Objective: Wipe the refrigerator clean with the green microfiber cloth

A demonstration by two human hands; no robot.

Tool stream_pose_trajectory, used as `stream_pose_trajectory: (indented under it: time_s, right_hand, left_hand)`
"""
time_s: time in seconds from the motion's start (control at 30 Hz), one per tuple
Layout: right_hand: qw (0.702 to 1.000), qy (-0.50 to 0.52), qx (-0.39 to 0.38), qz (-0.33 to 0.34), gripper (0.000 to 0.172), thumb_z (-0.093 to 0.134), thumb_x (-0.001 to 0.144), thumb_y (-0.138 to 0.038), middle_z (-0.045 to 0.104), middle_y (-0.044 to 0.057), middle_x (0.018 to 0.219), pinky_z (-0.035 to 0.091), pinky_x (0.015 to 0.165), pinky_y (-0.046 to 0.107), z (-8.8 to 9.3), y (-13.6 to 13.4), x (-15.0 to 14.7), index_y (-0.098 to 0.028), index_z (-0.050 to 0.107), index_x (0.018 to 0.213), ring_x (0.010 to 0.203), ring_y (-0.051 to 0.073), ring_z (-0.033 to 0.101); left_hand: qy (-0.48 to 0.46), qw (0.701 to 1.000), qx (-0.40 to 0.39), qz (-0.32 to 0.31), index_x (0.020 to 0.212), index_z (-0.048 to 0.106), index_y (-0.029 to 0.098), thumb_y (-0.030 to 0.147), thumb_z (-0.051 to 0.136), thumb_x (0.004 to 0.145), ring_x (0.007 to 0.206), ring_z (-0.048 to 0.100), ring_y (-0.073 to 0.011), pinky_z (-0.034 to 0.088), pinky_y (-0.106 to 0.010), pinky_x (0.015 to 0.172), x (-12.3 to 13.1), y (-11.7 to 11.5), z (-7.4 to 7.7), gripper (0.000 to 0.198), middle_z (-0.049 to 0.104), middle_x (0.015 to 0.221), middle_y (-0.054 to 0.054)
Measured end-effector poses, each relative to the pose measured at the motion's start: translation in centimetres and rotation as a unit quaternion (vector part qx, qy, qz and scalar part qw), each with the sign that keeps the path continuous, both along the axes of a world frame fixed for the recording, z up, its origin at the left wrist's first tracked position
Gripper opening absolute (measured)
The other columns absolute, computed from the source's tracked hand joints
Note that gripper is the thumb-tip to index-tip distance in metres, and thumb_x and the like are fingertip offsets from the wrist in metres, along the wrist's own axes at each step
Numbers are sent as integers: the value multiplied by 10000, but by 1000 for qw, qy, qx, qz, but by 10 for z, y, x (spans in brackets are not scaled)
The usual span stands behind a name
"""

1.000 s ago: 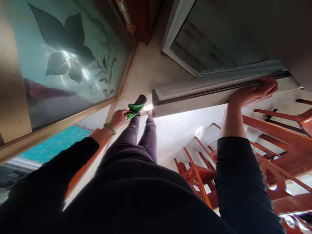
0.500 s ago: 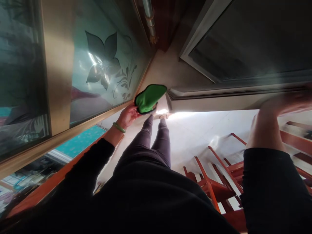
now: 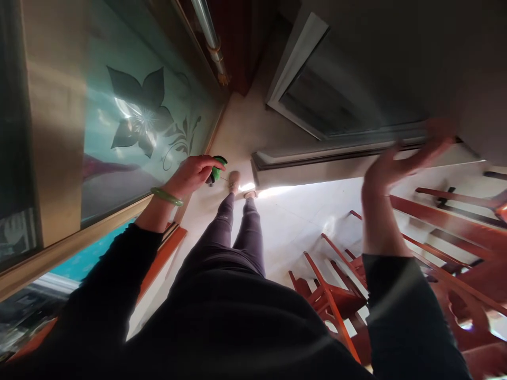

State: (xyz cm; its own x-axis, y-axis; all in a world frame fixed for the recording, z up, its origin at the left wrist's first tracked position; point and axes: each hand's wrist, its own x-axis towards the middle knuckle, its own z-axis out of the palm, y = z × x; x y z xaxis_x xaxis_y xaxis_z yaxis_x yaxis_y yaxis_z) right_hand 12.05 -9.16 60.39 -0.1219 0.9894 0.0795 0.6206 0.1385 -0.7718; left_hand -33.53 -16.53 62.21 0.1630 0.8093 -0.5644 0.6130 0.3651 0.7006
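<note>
My left hand (image 3: 192, 175) is closed around a green cloth (image 3: 217, 168), held close to the lower edge of an etched glass panel (image 3: 134, 126) with a flower design. A green bangle sits on that wrist. My right hand (image 3: 400, 161) is raised, fingers stretched out and blurred by motion, just off the white window frame (image 3: 336, 155). My legs in grey leggings (image 3: 237, 232) run down to the pale floor.
Red-brown wooden chairs (image 3: 356, 285) crowd the floor on the right. A wooden rail borders the glass panel on the left, with a teal surface (image 3: 83, 261) beyond it. A metal rod (image 3: 208, 31) runs along the dark wood at the top.
My right hand has lifted off the window frame and its fingers have spread. My left hand has bunched the green cloth up and drawn it back toward the glass panel.
</note>
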Motion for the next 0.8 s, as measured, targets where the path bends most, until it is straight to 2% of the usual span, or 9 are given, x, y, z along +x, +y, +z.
stream_pose_trajectory:
  time_s: [0.03,0.07,0.17,0.27,0.4,0.5,0.63,0.7,0.8]
  right_hand:
    - [998,-4,52,-20,535,327,1090,-482,563,26,1593,338,1327,677,10,-8,-27,-394,489,1593,1592,358,448]
    - [999,1,39,20,501,476,1070,-450,600,-11,1580,380,1328,651,20,-19,-54,-417,527,1567,1536,360,519]
    - [974,55,-3,221,729,722,952,-338,561,37,1649,409,1327,649,35,-59,-134,-354,458,1631,1605,349,449]
    - [946,92,-76,300,810,842,856,-360,642,82,1565,408,1320,644,28,-89,-192,-304,506,1591,1541,371,522]
    - [938,67,-204,274,603,825,851,-296,774,109,1303,606,1093,536,8,-106,-216,-247,661,1429,1167,322,744]
    - [927,97,-260,252,542,730,818,-124,790,85,1280,635,1045,476,3,-111,-214,-230,714,1350,1153,291,760]
    - [913,213,-296,181,577,573,903,-105,756,17,1396,599,1165,426,17,-116,-205,-283,650,1447,1292,229,724]
    - [920,246,-276,129,612,545,926,-111,727,16,1443,581,1200,409,29,-118,-202,-304,605,1503,1362,226,688]
    - [951,230,-190,85,693,519,889,-44,661,23,1516,522,1274,434,48,-121,-202,-342,596,1510,1460,236,616]
  left_hand:
    - [-2,999,20,-24,1048,859,228,231,471,924,721,646,-171,532,-286,816,7,0,6,407,794,898,-31]
    - [-4,998,42,-42,1096,851,235,237,468,923,737,662,-178,539,-294,824,14,-1,13,420,794,903,-31]
    - [-19,991,97,-87,1194,822,263,234,515,888,792,711,-204,563,-327,870,30,-6,37,435,783,862,-20]
    - [-65,982,138,-109,1046,825,293,206,545,877,826,737,-208,584,-344,845,35,-11,64,339,790,893,-13]
    - [-181,957,223,-30,962,784,319,144,553,916,774,702,-167,569,-317,699,31,-19,99,293,746,844,8]
    - [-276,938,206,27,926,789,310,198,604,943,723,669,-159,587,-325,666,27,-25,116,218,709,807,-3]
    - [-327,941,78,40,1238,796,362,395,687,978,966,760,-213,678,-374,906,27,-32,112,284,790,1086,-31]
    - [-301,947,53,100,1439,688,390,502,712,967,1237,721,-259,641,-413,1088,31,-37,97,486,746,1342,-44]
    - [-286,941,9,178,1486,645,349,638,736,916,1410,632,-310,602,-446,1164,41,-49,69,646,646,1532,-71]
